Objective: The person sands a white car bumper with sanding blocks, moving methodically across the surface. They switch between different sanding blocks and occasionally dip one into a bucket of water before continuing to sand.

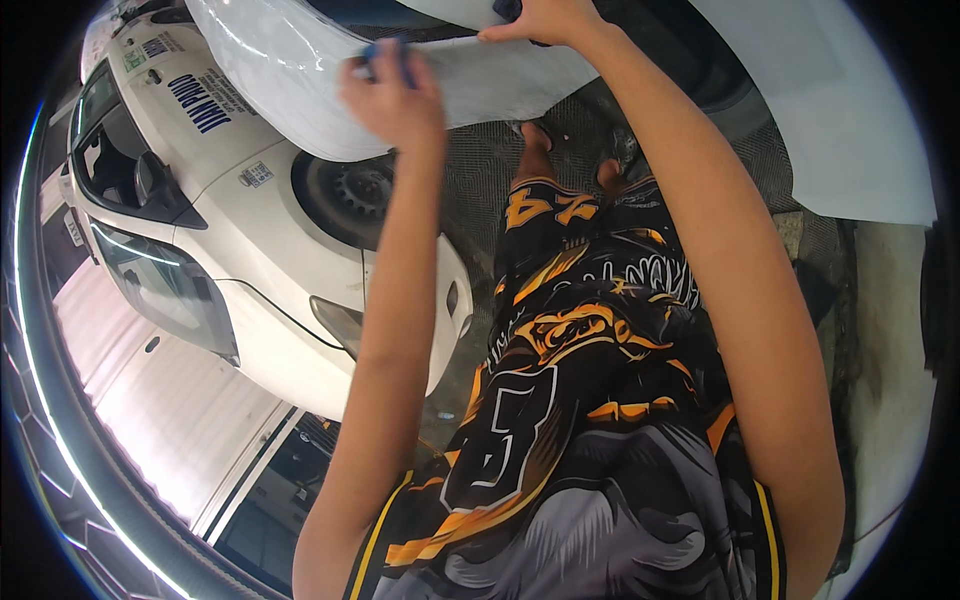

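My left hand (398,105), smeared by motion, is closed round a small blue pad (385,62) against a glossy white car body panel (270,75), which looks like a bumper. My right hand (555,22) is at the top edge of the view, by the same panel's right part. Its thumb points left along the panel, and a dark blue piece (507,10) shows beside its fingers. What that piece is, I cannot make out, since the frame cuts it off. The panel curves across the top in front of me.
A white car (260,270) with a dark front wheel (345,195) stands on my left. More white bodywork (850,110) rises at the right, beside a dark wheel area (700,60). Patterned dark flooring (470,180) lies around my feet. A pale shutter (150,370) stands beyond the car.
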`<state>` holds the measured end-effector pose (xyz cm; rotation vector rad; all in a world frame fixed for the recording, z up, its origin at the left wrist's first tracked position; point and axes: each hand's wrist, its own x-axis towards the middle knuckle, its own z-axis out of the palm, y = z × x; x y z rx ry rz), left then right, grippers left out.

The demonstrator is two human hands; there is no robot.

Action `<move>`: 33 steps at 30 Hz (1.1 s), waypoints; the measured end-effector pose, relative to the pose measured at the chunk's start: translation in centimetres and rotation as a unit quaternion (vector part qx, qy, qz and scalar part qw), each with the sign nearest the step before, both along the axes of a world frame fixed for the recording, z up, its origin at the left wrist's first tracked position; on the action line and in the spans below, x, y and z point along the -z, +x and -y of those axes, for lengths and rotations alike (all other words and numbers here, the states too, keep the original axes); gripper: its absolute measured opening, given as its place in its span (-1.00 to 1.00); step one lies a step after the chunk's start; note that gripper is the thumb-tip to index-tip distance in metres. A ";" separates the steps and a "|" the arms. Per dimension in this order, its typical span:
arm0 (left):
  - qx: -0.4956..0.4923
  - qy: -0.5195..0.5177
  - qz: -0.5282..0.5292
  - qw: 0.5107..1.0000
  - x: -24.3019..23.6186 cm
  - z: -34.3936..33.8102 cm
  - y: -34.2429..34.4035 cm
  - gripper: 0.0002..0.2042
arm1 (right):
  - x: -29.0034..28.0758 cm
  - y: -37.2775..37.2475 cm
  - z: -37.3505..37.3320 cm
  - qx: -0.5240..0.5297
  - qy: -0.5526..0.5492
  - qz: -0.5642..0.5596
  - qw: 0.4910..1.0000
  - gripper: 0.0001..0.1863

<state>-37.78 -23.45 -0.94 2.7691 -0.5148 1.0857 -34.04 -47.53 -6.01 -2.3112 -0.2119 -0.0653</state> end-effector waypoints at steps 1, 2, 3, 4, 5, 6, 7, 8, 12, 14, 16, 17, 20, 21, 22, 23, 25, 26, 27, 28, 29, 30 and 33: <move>0.067 0.053 0.020 0.996 0.4 0.4 -0.2 -0.63 | -0.1 0.0 0.0 -0.003 0.007 -0.001 1.000 -0.21; 0.058 0.041 -0.033 0.997 0.6 0.6 -0.4 -0.63 | -0.1 -0.1 0.1 -0.004 0.013 -0.003 1.000 -0.20; 0.034 -0.007 -0.031 0.999 1.0 0.8 -0.2 -0.63 | -0.2 0.0 0.1 -0.005 0.015 -0.004 1.000 -0.20; 0.022 -0.045 -0.024 0.998 1.2 0.5 -0.1 -0.63 | -0.2 -0.1 0.1 -0.002 0.007 -0.008 1.000 -0.20; 0.009 -0.092 -0.013 0.996 1.4 0.3 0.2 -0.63 | -0.3 -0.2 0.2 0.001 0.002 -0.016 1.000 -0.20; -0.058 -0.144 0.013 0.988 1.5 0.1 0.2 -0.61 | -0.3 -0.1 0.2 0.008 -0.006 -0.024 1.000 -0.20; -0.074 -0.185 0.019 0.980 1.6 0.0 0.4 -0.61 | -0.4 -0.2 0.3 0.013 -0.006 -0.025 1.000 -0.20; -0.039 -0.125 0.026 0.991 1.9 -0.1 0.2 -0.61 | -0.4 -0.2 0.1 0.011 -0.005 -0.024 1.000 -0.20; 0.063 -0.019 -0.032 0.997 2.5 -0.1 -0.5 -0.60 | -0.7 -0.1 -0.1 0.003 -0.018 -0.010 1.000 -0.20; 0.004 -0.117 -0.009 0.993 2.4 -0.1 -0.3 -0.59 | -0.7 0.0 0.0 0.001 -0.009 -0.015 1.000 -0.20; -0.057 -0.196 0.023 0.979 2.3 -0.1 -0.1 -0.60 | -0.7 0.1 0.1 0.000 -0.003 -0.027 1.000 -0.20; -0.028 -0.165 0.015 0.986 2.4 0.0 -0.3 -0.60 | -0.6 0.0 0.1 -0.003 -0.003 -0.027 1.000 -0.20; 0.073 -0.036 0.002 0.997 2.6 0.5 -0.8 -0.57 | -0.5 0.0 0.3 -0.005 0.000 0.004 1.000 -0.21; 0.045 -0.058 -0.013 0.997 2.4 0.4 -0.7 -0.58 | -0.5 0.0 0.3 -0.006 0.004 0.016 1.000 -0.21; 0.030 -0.072 -0.017 0.997 2.3 0.1 -0.6 -0.58 | -0.5 0.0 0.3 -0.006 0.002 0.017 1.000 -0.21; 0.035 -0.086 0.005 0.996 2.0 -0.1 -0.4 -0.59 | -0.5 0.0 0.2 -0.005 0.001 0.016 1.000 -0.21; -0.092 -0.160 0.022 0.983 1.4 -0.6 0.1 -0.65 | -0.5 0.1 0.2 0.000 -0.002 -0.006 1.000 -0.21; -0.083 -0.118 0.027 0.989 1.3 -0.7 0.0 -0.67 | -0.6 0.1 0.1 -0.002 -0.003 -0.024 1.000 -0.21; -0.114 -0.108 0.036 0.987 1.1 -0.7 0.2 -0.68 | -0.7 0.1 0.1 -0.004 -0.004 -0.035 0.999 -0.21; -0.027 -0.062 0.039 0.997 1.0 -0.6 0.1 -0.68 | -0.8 0.1 0.2 -0.004 -0.003 -0.027 1.000 -0.21; 0.052 -0.003 0.039 0.998 0.9 -0.5 0.2 -0.69 | -0.9 0.2 0.2 -0.003 -0.002 -0.021 1.000 -0.22; 0.089 0.038 -0.026 0.995 0.7 -0.4 -0.1 -0.68 | -1.0 0.1 0.3 -0.005 -0.002 -0.018 1.000 -0.22; 0.005 -0.046 -0.034 0.998 0.8 -0.5 -0.1 -0.66 | -1.1 0.0 0.4 0.000 0.017 -0.033 0.999 -0.22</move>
